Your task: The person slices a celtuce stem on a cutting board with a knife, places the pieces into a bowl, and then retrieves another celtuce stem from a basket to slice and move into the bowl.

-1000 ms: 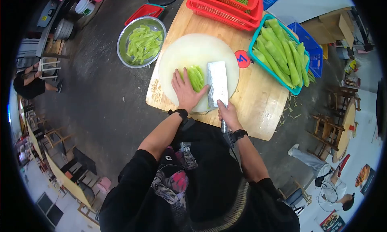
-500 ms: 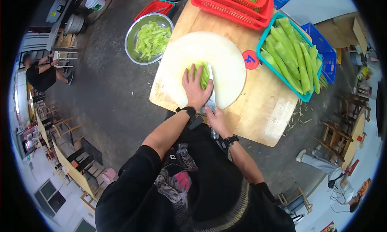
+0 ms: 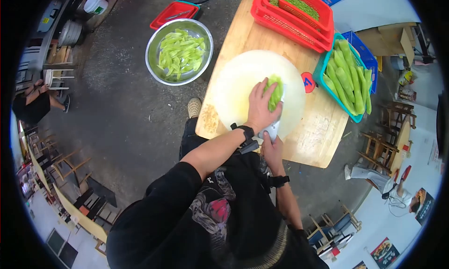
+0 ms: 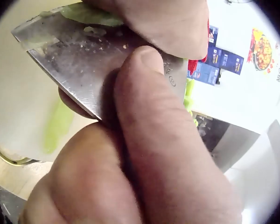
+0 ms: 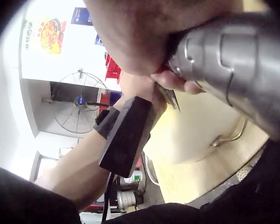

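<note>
My left hand (image 3: 260, 111) lies over a pile of pale green celtuce slices (image 3: 275, 95), its fingers along one side and its thumb at the near side. A cleaver (image 3: 271, 127) runs along the pile's right side, its blade partly hidden by the left hand. My right hand (image 3: 273, 152) grips the cleaver's metal handle (image 5: 233, 70). Its thumb (image 4: 144, 102) presses the flat of the blade in the left wrist view. There the blade shows above the white round cutting board (image 3: 234, 89), where a loose slice (image 4: 58, 123) lies.
The board stands on a wooden table (image 3: 311, 147). Left of it is a metal bowl (image 3: 148, 54) of slices. Red baskets (image 3: 278, 26) of small green pieces stand at the back. A teal basket (image 3: 319, 74) holds several peeled celtuce stems (image 3: 347, 82) on the right.
The cleaver has gone from lying flat right of the pile to its side, against the slices. The left hand's spread fingers have drawn together, and hands and slices have shifted right on the board.
</note>
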